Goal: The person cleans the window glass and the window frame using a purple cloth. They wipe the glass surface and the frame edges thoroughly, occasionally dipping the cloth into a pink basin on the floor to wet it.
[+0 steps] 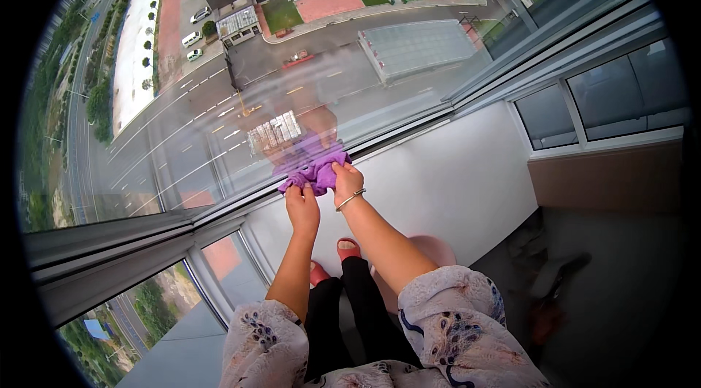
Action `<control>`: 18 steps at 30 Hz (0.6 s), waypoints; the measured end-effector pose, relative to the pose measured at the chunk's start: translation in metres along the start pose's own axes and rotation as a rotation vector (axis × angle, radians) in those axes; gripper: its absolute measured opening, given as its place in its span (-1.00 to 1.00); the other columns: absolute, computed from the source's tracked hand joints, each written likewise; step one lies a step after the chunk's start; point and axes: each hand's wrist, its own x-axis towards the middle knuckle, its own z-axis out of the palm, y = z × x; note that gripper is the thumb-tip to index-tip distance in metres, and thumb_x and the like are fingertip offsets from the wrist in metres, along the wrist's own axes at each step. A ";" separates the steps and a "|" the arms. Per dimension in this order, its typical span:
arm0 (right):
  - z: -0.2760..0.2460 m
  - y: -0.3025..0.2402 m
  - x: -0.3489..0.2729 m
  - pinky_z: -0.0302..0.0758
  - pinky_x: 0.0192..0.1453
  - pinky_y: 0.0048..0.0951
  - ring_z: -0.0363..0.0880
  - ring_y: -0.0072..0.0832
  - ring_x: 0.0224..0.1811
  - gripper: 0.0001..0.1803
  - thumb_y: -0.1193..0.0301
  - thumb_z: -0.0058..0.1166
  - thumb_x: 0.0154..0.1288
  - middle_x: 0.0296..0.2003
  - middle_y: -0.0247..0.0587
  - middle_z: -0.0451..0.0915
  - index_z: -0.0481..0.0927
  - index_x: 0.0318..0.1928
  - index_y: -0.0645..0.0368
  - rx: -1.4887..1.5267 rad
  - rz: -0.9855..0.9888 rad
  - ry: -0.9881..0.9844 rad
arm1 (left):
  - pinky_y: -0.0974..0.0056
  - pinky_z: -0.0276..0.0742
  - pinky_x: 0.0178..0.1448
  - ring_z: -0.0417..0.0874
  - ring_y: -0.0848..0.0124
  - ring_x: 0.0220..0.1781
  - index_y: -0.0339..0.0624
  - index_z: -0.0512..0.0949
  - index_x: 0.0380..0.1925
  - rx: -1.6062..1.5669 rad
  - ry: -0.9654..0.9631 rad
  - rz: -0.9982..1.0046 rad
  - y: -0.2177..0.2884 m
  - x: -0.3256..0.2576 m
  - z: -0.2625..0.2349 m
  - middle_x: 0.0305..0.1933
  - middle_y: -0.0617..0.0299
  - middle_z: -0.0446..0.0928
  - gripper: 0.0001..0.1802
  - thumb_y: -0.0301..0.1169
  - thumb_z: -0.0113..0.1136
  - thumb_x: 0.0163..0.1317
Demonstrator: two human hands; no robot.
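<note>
A bunched purple cloth (319, 171) lies across the rail at the foot of the large window pane, against the glass. My left hand (301, 207) has its fingers closed on the cloth's near left edge. Gripping the right end of the same cloth is my right hand (346, 182), with a bracelet (350, 199) at its wrist. Both arms stretch forward, and the hands are close together. The window glass (212, 132) mirrors the cloth and hands faintly. The cloth hides part of the dark window rail (398, 137).
Window frames bend away on both sides, with a corner post at the lower left. Below my hands is a pale surface (453, 183). A pinkish round basin or stool (435, 249) stands beside my legs, partly behind my right arm. Streets and buildings lie far below outside.
</note>
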 end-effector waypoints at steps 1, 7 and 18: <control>-0.010 -0.021 0.009 0.43 -0.27 -0.56 0.46 -0.65 -0.42 -0.85 0.51 0.03 0.25 -0.39 -0.39 0.57 0.62 -0.23 0.29 0.050 -0.030 -0.010 | 0.14 0.32 -0.30 0.42 0.21 -0.40 -0.37 0.47 -0.47 -0.011 -0.018 -0.013 0.011 0.000 0.019 -0.46 -0.01 0.44 -0.82 -0.45 0.04 0.23; -0.071 -0.095 0.073 0.53 -0.18 -0.40 0.56 -0.47 -0.31 -0.84 0.51 0.03 0.27 -0.30 -0.27 0.59 0.57 -0.16 0.26 0.106 -0.131 0.061 | 0.06 0.36 -0.17 0.48 -0.01 -0.27 -0.38 0.47 -0.39 -0.059 -0.235 -0.019 0.074 -0.008 0.109 -0.32 -0.13 0.47 -0.78 -0.39 0.01 0.27; -0.128 -0.207 0.127 0.45 -0.01 -0.16 0.53 -0.04 -0.14 -0.70 0.34 -0.06 0.27 -0.17 0.13 0.57 0.48 -0.10 0.32 -0.918 -0.901 0.480 | 0.30 0.40 -0.30 0.41 0.46 -0.43 -0.32 0.46 -0.30 -0.434 -0.733 -0.191 0.149 0.002 0.230 -0.45 0.22 0.48 -0.80 -0.38 -0.04 0.34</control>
